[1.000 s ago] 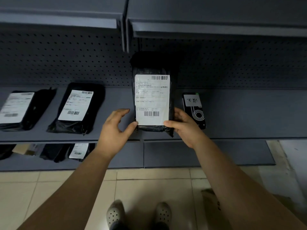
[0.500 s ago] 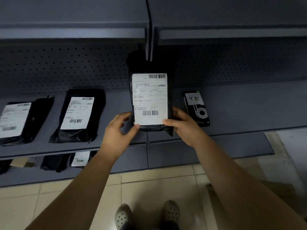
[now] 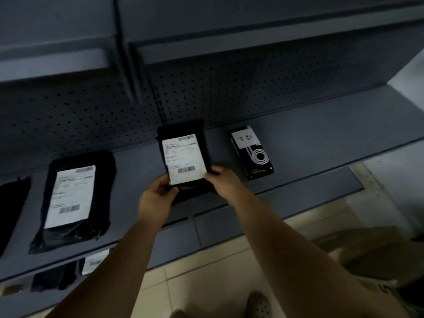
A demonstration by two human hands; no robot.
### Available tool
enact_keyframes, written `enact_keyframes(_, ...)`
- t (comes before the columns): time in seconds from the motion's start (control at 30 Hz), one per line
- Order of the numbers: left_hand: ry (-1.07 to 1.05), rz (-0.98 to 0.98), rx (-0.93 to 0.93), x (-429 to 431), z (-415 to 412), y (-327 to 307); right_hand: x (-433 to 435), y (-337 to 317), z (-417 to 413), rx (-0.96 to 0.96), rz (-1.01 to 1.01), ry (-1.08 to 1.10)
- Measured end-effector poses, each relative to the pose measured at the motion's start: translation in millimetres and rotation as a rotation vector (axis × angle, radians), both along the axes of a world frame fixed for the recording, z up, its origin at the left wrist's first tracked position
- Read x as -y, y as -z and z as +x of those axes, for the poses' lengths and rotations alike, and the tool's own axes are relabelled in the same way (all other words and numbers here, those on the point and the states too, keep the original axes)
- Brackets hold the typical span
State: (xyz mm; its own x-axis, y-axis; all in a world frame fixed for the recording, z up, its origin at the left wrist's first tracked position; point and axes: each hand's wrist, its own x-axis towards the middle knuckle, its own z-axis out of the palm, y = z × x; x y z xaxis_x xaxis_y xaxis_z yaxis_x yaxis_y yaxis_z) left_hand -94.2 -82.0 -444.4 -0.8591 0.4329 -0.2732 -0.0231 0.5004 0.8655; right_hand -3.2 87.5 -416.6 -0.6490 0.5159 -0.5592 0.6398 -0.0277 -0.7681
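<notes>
Two hands held one black mailer parcel [image 3: 183,157] by its near corners. The left hand [image 3: 158,198] pinched the lower left corner, thumb on the front and fingers curled beneath, and the right hand [image 3: 223,180] gripped the lower right corner likewise. The parcel hung low over the middle shelf [image 3: 321,134], label up, between the labelled parcel [image 3: 75,198] on its left and the black cable box [image 3: 252,152] on its right, apart from both. Whether its far end touched the shelf I could not tell.

The step looked like laying it down. Done well, that meant lowering the far end first, keeping the label up and the edges in line with the neighbours, and holding the gap on either side. Both grips should loosen only once the whole bag lay flat.

Counted left to right on that shelf were three black parcels, namely the half-seen parcel [image 3: 11,203] at the left edge, the labelled parcel and the held one, then one box. On the lower shelf [image 3: 252,226] one white label [image 3: 95,262] showed among dark bags too dim to count.
</notes>
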Motion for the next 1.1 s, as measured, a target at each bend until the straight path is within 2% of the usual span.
enact_keyframes(0.07, 0.014, -0.066, -0.261, -7.8, 5.1, -4.1, -9.6, 0.8, 5.3, -0.001, 0.006, -0.004)
enact_keyframes(0.13, 0.045, -0.048, -0.549, -25.2, 18.8, -13.5, -30.4, -1.7, 20.2, -0.037, 0.103, 0.042)
enact_keyframes(0.2, 0.133, 0.016, -0.609, -49.0, 34.6, -22.2, -60.5, 0.4, 37.7, -0.058, 0.292, 0.132)
enact_keyframes(0.3, 0.281, 0.035, -0.455, -98.8, 60.6, -17.6, -110.5, 11.1, 63.9, 0.027, 0.492, 0.154)
enact_keyframes(0.37, 0.311, -0.033, -0.301, -133.2, 75.8, -6.5, -133.1, 23.4, 71.9, 0.11, 0.529, 0.06)
enact_keyframes(0.47, 0.286, -0.159, -0.081, -171.7, 89.6, 19.2, -144.7, 38.7, 75.8, 0.107, 0.52, -0.093)
enact_keyframes(0.53, 0.27, -0.227, -0.063, -185.5, 95.1, 34.5, -146.3, 43.2, 77.8, 0.083, 0.481, -0.15)
enact_keyframes(0.6, 0.186, -0.212, -0.103, -189.9, 99.6, 41.0, -149.2, 44.1, 79.3, 0.048, 0.437, -0.166)
enact_keyframes(0.7, 0.101, -0.076, -0.207, -189.0, 108.3, 34.4, -157.1, 39.3, 80.0, 0.034, 0.31, -0.138)
enact_keyframes(0.8, 0.184, 0.033, -0.273, -190.5, 114.1, 21.6, -165.5, 34.5, 79.4, 0.03, 0.184, -0.153)
enact_keyframes(0.9, 0.197, 0.043, -0.182, -195.4, 121.6, 16.6, -169.4, 32.1, 79.7, 0.003, 0.189, -0.196)
enact_keyframes(1.0, 0.094, 0.11, -0.033, -197.1, 121.2, 22.4, -170.9, 31.4, 82.0, -0.045, 0.176, -0.204)
enact_keyframes(1.1, 0.019, 0.172, 0.015, -197.3, 117.9, 30.3, -171.3, 32.1, 86.6, -0.049, 0.151, -0.207)
